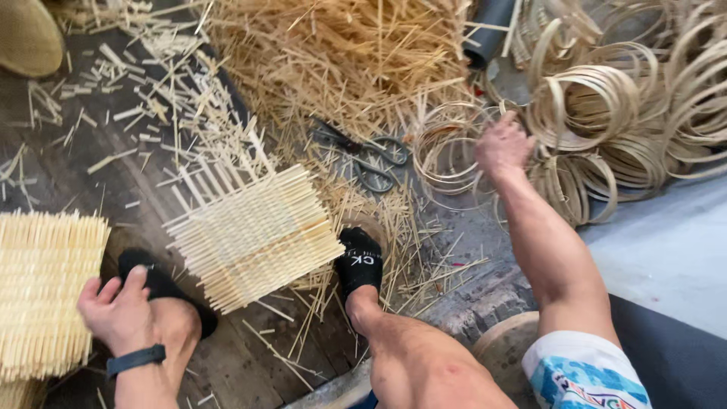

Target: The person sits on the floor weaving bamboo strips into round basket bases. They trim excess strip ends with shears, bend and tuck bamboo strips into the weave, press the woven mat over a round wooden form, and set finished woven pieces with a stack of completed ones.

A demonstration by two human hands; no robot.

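Note:
My right hand [503, 145] reaches out to a heap of thin bamboo rings [587, 125] and its fingers are closed on one of the hoops [447, 151]. My left hand [117, 309] rests low at the left by my left foot, fingers curled, beside a stack of woven bamboo mats [42, 291]. A square woven mat of bamboo strips [254, 235] lies on the floor between my two feet in black socks [359, 261]. Scissors [371, 155] lie just left of my right hand.
A large heap of loose bamboo sticks [348, 53] lies at the top centre. Short offcuts [129, 98] litter the dark wooden floor. A dark tube [488, 30] is at the top. A pale grey surface [666, 250] lies at the right.

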